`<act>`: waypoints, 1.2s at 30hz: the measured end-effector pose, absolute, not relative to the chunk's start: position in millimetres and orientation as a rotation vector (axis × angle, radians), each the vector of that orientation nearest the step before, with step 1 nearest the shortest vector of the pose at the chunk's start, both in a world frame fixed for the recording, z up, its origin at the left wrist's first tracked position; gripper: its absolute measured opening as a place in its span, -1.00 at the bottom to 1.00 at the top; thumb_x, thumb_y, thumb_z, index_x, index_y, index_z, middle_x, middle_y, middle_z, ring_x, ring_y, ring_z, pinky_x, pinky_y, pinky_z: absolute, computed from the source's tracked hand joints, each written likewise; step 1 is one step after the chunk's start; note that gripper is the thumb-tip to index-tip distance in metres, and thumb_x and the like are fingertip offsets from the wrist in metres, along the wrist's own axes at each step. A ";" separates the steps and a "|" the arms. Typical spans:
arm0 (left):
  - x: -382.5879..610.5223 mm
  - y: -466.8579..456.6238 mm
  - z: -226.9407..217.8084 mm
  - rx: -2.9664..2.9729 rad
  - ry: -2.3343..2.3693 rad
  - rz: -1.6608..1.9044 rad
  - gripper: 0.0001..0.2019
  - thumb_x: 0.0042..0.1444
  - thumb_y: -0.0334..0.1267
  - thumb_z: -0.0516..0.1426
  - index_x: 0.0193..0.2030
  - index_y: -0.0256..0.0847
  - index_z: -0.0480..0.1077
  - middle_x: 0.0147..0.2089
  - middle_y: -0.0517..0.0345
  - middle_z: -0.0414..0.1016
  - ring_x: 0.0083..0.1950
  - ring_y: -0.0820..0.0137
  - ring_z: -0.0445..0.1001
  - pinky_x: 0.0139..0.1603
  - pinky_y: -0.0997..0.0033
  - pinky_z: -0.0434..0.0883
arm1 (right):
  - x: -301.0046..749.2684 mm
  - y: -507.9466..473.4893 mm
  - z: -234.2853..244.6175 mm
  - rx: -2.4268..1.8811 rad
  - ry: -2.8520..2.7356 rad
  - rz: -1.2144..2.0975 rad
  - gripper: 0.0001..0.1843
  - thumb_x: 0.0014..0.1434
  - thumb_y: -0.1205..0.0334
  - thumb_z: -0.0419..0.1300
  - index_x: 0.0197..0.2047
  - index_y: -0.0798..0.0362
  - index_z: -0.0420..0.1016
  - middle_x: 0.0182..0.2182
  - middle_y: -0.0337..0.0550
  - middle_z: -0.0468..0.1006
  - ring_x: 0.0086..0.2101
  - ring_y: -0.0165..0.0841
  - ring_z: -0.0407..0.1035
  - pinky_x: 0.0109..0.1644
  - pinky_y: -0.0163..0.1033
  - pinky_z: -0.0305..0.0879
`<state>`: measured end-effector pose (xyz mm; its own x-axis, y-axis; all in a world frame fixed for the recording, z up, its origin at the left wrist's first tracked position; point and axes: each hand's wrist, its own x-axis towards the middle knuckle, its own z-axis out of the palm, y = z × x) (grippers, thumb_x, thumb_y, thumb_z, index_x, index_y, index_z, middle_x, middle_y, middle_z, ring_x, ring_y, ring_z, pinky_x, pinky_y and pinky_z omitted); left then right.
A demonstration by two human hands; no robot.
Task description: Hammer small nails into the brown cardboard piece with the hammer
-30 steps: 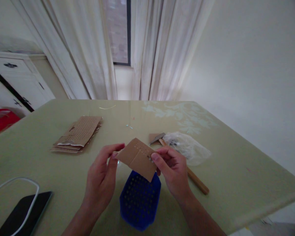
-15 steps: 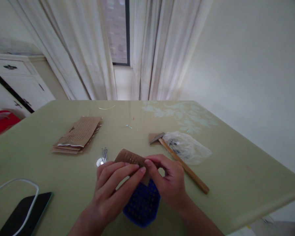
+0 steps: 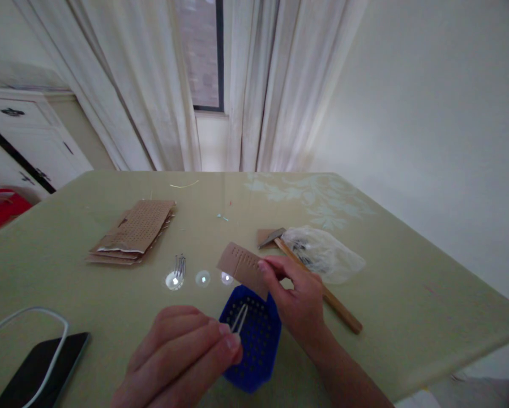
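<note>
My left hand (image 3: 186, 354) is closed at the fingertips on a pair of thin metal nails (image 3: 239, 317), whose ends point up and forward over a blue perforated basket (image 3: 258, 354). Between thumb and fingers, my right hand (image 3: 294, 289) pinches the right end of a small brown cardboard piece (image 3: 241, 265) with rows of small holes. That piece is tilted above the basket's far edge. To the left, several slim nails (image 3: 180, 265) stand upright in a cluster on the table.
A wooden-handled hammer (image 3: 322, 286) lies at right beside a clear plastic bag (image 3: 334, 258) with dark bits inside. At left are stacked perforated cardboard sheets (image 3: 137, 229), a dark phone (image 3: 42, 368) and a white cable (image 3: 59, 351). Pale round spots, possibly reflections, mark the tabletop (image 3: 407, 294).
My left hand has come away from the cardboard, toward me and down, with the nails in its fingertips. My right hand still holds the cardboard, now more fully in view.
</note>
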<state>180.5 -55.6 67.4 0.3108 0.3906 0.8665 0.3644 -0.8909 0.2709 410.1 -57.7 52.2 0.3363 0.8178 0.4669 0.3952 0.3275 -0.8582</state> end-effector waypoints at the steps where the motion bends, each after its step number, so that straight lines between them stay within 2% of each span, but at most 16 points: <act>1: 181.3 -49.8 66.2 2.460 0.792 1.738 -0.84 0.37 -0.39 0.31 -0.08 -0.02 0.67 -0.23 0.24 0.77 -0.21 0.34 0.71 -0.09 0.35 0.65 | 414.4 -53.2 50.3 -1.297 -1.214 0.433 -0.88 0.32 0.16 0.41 -0.23 -0.01 0.76 -0.42 -0.19 0.73 -0.48 -0.35 0.53 -0.36 -0.28 0.43; 2: 181.5 -40.8 63.6 2.342 0.940 1.817 -0.86 0.32 -0.41 0.33 -0.16 -0.02 0.65 -0.25 0.25 0.75 -0.25 0.37 0.68 -0.14 0.38 0.62 | 418.5 -48.7 48.6 -1.305 -1.163 0.464 -0.82 0.36 0.10 0.38 -0.21 0.00 0.75 -0.44 -0.19 0.70 -0.51 -0.36 0.49 -0.43 -0.30 0.39; 4: 178.6 -16.3 55.1 2.016 1.361 1.571 -0.96 0.35 -0.22 0.32 -0.14 -0.05 0.64 -0.23 0.22 0.75 -0.23 0.33 0.69 -0.15 0.36 0.60 | 425.2 -41.1 45.9 -1.304 -1.061 0.537 -0.72 0.37 -0.01 0.37 -0.22 0.01 0.72 -0.50 -0.23 0.63 -0.56 -0.39 0.40 -0.53 -0.34 0.27; 7: 165.5 22.1 38.6 1.585 1.491 1.135 -0.63 0.23 0.13 0.29 -0.12 -0.13 0.65 -0.26 0.12 0.77 -0.28 0.21 0.70 -0.24 0.30 0.61 | 430.0 -34.6 44.6 -1.281 -0.943 0.657 -0.64 0.28 -0.12 0.43 -0.26 0.03 0.70 -0.57 -0.28 0.52 -0.61 -0.45 0.26 -0.59 -0.37 0.11; 9: 154.5 40.6 27.9 1.547 1.570 1.016 -0.56 0.13 0.19 0.26 -0.12 -0.14 0.64 -0.20 0.07 0.79 -0.19 0.14 0.72 -0.15 0.24 0.62 | 430.7 -32.9 44.6 -1.263 -0.891 0.739 -0.60 0.20 -0.17 0.50 -0.28 0.03 0.69 -0.57 -0.29 0.51 -0.61 -0.47 0.21 -0.60 -0.38 0.05; 14: 141.0 61.3 7.1 1.590 1.691 0.888 -0.66 0.04 0.08 0.23 -0.25 -0.14 0.62 -0.28 0.00 0.78 -0.19 0.03 0.73 -0.13 0.14 0.59 | 433.1 -29.6 43.2 -1.209 -0.828 0.930 -0.53 0.03 -0.20 0.59 -0.32 0.03 0.66 -0.52 -0.26 0.55 -0.61 -0.50 0.15 -0.60 -0.38 -0.01; 18: 143.8 65.7 -1.3 1.660 1.754 0.813 -0.71 0.05 0.03 0.20 -0.28 -0.12 0.60 -0.27 -0.03 0.78 -0.15 -0.01 0.73 -0.07 0.11 0.56 | 437.7 -27.6 42.6 -1.165 -0.826 1.042 -0.57 -0.05 -0.10 0.65 -0.29 0.02 0.70 -0.47 -0.24 0.60 -0.56 -0.50 0.19 -0.56 -0.38 0.00; 22: 146.2 65.7 -3.3 1.720 1.826 0.771 -0.69 0.10 0.03 0.18 -0.24 -0.12 0.61 -0.25 -0.05 0.75 -0.17 -0.02 0.71 -0.07 0.09 0.53 | 441.4 -28.1 43.5 -1.140 -0.867 1.121 -0.62 -0.11 0.02 0.69 -0.29 0.01 0.75 -0.43 -0.21 0.64 -0.51 -0.45 0.27 -0.51 -0.35 0.01; 31: 140.2 69.1 -11.8 1.783 1.852 0.793 -0.62 0.19 0.03 0.13 -0.12 -0.18 0.64 -0.15 -0.14 0.74 -0.22 0.00 0.71 -0.11 0.09 0.55 | 445.5 -26.2 39.8 -1.100 -0.888 1.137 -0.66 0.04 -0.11 0.59 -0.28 -0.02 0.83 -0.49 -0.25 0.51 -0.54 -0.47 0.14 -0.49 -0.30 0.00; 36: 144.4 66.6 -8.2 1.833 1.853 0.920 -0.59 0.18 0.05 0.15 -0.13 -0.22 0.67 -0.17 -0.16 0.65 -0.23 0.00 0.64 -0.06 0.00 0.54 | 447.7 -26.5 36.0 -1.113 -0.889 1.133 -0.69 0.08 -0.11 0.58 -0.27 -0.05 0.84 -0.41 -0.20 0.60 -0.43 -0.41 0.32 -0.43 -0.32 0.13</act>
